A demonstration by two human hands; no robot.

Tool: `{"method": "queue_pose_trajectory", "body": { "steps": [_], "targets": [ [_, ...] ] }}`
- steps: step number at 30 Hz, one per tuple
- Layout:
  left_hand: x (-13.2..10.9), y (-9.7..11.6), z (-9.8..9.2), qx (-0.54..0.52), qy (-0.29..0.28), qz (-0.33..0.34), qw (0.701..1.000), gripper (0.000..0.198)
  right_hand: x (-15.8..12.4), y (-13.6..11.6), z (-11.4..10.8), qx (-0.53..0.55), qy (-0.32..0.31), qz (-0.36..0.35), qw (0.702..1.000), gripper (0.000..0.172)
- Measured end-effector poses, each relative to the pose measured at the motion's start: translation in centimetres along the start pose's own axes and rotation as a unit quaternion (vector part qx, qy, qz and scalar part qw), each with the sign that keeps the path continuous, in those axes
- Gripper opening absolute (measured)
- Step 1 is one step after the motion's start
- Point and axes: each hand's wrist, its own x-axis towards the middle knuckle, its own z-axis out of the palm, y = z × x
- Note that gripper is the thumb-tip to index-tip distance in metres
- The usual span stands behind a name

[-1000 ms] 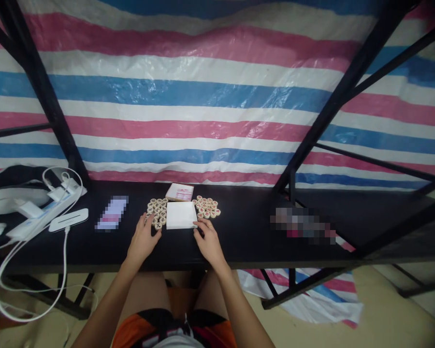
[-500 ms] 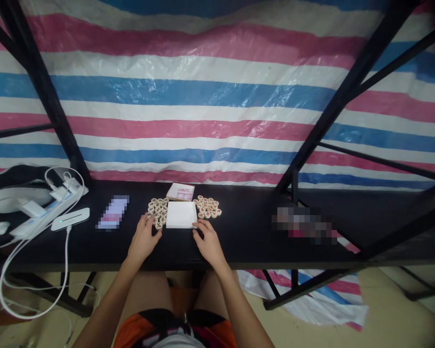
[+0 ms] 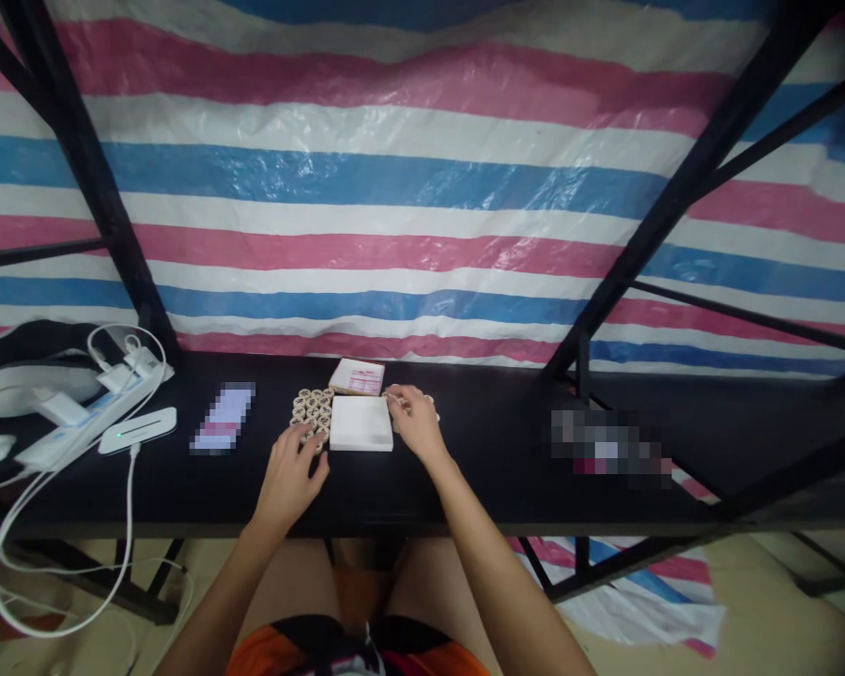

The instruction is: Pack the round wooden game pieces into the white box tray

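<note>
Round Chinese chess pieces with dark marks (image 3: 312, 406) lie in a tight cluster left of a white square box part (image 3: 361, 422). My left hand (image 3: 294, 474) rests at the near edge of this cluster, fingers spread over the closest pieces and thumb apart. Right of the box part, my right hand (image 3: 417, 427) reaches over the other cluster, hiding most of it; its fingers and thumb are bent together around a piece at the cluster's left side. Red-marked pieces (image 3: 433, 406) peek out past that hand. Behind the white part lies a box piece with a pink print (image 3: 358, 377).
The black tabletop (image 3: 493, 460) carries a blurred phone (image 3: 223, 418), a white device (image 3: 139, 430) and a power strip with cables (image 3: 88, 418) on the left. A blurred item (image 3: 609, 443) lies right. Black frame bars and a striped sheet (image 3: 366, 216) stand behind.
My right hand has moved forward from the box part's near right corner onto the red-marked pieces. My left hand stays at the dark-marked cluster. The view has shifted slightly.
</note>
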Motion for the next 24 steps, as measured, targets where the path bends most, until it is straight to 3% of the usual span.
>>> {"method": "queue_pose_trajectory", "body": {
  "steps": [5,10,14,18,20,24],
  "targets": [
    [0.5,2.0,0.5,-0.051,-0.040,0.077,0.995,0.025,7.1,2.8,1.9,-0.099,-0.099,-0.018,0.990,0.025],
    [0.7,3.6,2.1,-0.059,-0.078,0.096,0.991,0.026,8.4,7.5,0.9,-0.167,-0.164,0.039,0.972,0.028],
    [0.5,3.7,2.5,-0.047,-0.087,0.059,0.993,0.027,6.2,9.4,-2.5,-0.149,-0.133,0.043,0.979,0.025],
    [0.3,3.5,2.6,-0.043,-0.114,0.054,0.991,0.032,1.8,9.6,-5.4,-0.132,-0.069,0.031,0.988,0.023],
    [0.3,3.5,2.7,-0.041,-0.114,0.049,0.991,0.035,-0.7,9.8,-5.8,-0.141,-0.047,0.040,0.988,0.027],
    [0.4,3.6,2.6,-0.037,-0.127,0.067,0.989,0.037,-4.0,10.0,-4.8,-0.175,-0.064,0.044,0.981,0.026]
  ]
}}
